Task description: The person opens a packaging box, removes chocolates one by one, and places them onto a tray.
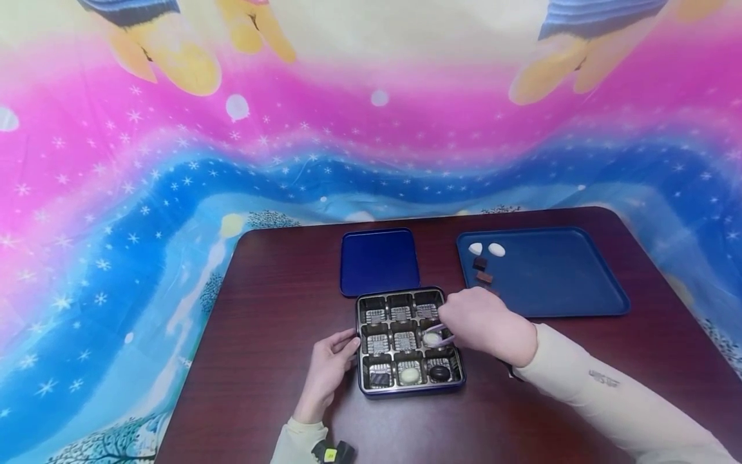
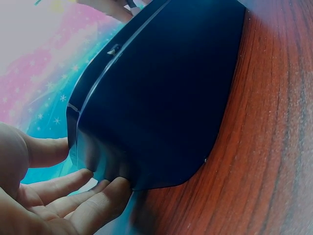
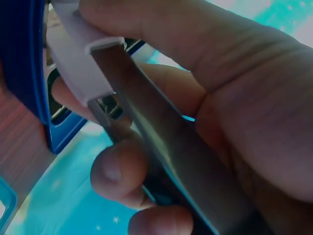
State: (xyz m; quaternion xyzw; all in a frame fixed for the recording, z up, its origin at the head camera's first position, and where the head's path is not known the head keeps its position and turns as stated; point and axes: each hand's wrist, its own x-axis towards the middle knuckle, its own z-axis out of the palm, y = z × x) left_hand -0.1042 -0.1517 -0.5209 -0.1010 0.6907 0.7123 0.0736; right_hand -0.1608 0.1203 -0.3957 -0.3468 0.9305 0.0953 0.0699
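Note:
A square dark blue box with a compartmented insert stands on the table. My left hand rests against its left side, thumb by the rim and fingertips on the side wall. My right hand grips metal tongs with pale tips. Those tips are around a whitish chocolate in the right compartment of the middle row; whether they pinch it I cannot tell. In the near row lie a dark square chocolate, a cream oval chocolate and a dark oval chocolate.
Behind the box lies a flat blue lid. A blue tray at the back right carries two white pieces and small brown pieces near its left edge; my right hand partly hides that side. A patterned cloth hangs behind the table.

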